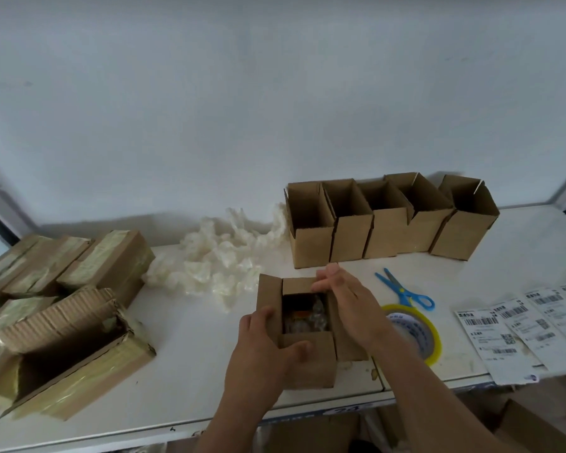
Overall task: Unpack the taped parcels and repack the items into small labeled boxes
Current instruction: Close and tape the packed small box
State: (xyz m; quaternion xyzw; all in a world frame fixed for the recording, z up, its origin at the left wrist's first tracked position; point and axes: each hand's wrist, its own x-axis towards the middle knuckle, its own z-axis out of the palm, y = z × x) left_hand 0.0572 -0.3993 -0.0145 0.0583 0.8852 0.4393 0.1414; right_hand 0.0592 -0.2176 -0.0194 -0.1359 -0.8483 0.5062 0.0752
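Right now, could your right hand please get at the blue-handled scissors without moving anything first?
Probably yes: the blue-handled scissors lie in the open on the white table, just beyond your right hand, with nothing lying between them; the hand would only have to leave the small cardboard box.

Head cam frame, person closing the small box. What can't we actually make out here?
- Contents of the small box: head view, dark interior, partly covered by flaps and the right hand.
- Text on the shipping labels: too small and blurred.
- Tape roll: partly behind the right wrist.
- Leftmost taped parcels: cut off by the frame edge.
- Left hand grips the box front.
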